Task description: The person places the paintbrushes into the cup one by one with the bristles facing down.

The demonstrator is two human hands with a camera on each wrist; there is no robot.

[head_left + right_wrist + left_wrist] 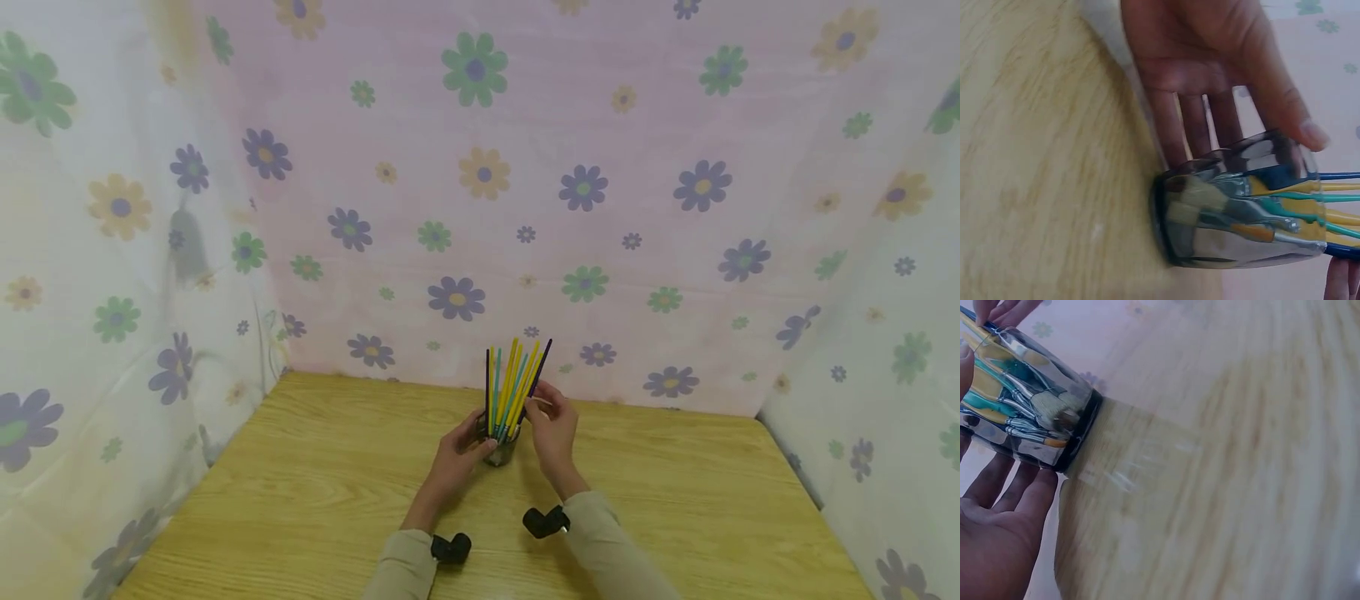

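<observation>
Near the middle of the wooden table stands a clear glass cup (pixel 498 456) with a dark base, filled with several paintbrushes (pixel 510 379), bristles down. Their yellow, teal and dark blue handles fan out above the rim. My left hand (pixel 453 460) grips the cup from the left, its thumb at the near side and its fingers round behind. On the other side, my right hand (pixel 555 429) pinches a dark blue paintbrush (pixel 542 364) low on its handle, just over the rim. Bristles and metal ferrules (pixel 1235 206) show through the glass in the right wrist view.
The wooden table (pixel 322 467) reaches back to a flowered cloth (pixel 525 208) that hangs behind it and along both sides. Black wrist cameras (pixel 452 549) sit at both sleeve cuffs.
</observation>
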